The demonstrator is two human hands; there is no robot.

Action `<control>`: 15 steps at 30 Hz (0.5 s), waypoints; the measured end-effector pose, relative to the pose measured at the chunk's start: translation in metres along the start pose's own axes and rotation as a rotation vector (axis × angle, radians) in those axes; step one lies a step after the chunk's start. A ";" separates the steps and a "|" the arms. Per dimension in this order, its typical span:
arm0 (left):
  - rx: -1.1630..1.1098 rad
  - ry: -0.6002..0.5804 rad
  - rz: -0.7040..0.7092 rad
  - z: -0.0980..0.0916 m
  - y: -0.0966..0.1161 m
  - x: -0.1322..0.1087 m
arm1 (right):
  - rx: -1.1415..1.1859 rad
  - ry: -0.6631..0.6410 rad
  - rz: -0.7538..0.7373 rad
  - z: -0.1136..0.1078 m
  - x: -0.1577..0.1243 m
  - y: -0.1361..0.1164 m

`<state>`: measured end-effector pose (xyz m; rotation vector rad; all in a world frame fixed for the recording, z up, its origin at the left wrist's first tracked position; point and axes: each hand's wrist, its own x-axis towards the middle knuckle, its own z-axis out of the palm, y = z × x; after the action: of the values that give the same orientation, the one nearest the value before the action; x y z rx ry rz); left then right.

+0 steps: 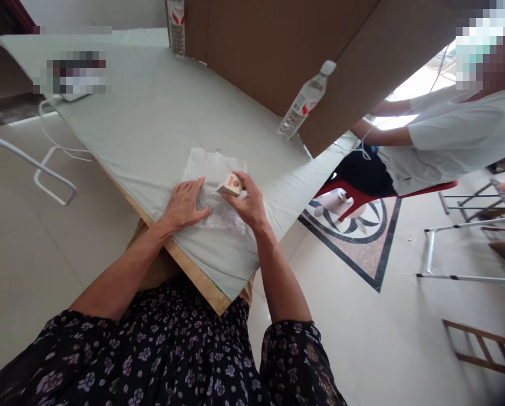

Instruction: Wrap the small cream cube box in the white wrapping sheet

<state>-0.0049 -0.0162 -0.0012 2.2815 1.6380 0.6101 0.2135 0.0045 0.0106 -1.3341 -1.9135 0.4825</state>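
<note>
A sheet of bubble wrap [213, 163] lies spread near the table's corner in front of me. My left hand [185, 204] rests flat on its left edge, fingers spread, holding nothing. Between the thumb and fingers of my right hand [251, 202] is a small cream box [230, 185] with reddish-orange print on one face. The box is tilted, over the middle of the wrap; whether it touches the sheet I cannot tell. My right fingers partly cover its right side.
Large cardboard panels [273, 51] stand across the table [142, 107]. One plastic bottle [305, 101] leans by their edge, another bottle [177, 28] stands farther back. A white device [81, 90] with a cord sits far left. At right, a person [451, 135] sits on a red chair [430, 190].
</note>
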 end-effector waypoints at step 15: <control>-0.010 0.006 0.020 0.000 0.000 0.000 | -0.144 -0.213 0.041 0.022 0.000 0.002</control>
<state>-0.0048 -0.0164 -0.0014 2.2943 1.6128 0.6284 0.1982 0.0080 -0.0054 -1.4665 -2.1321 0.5342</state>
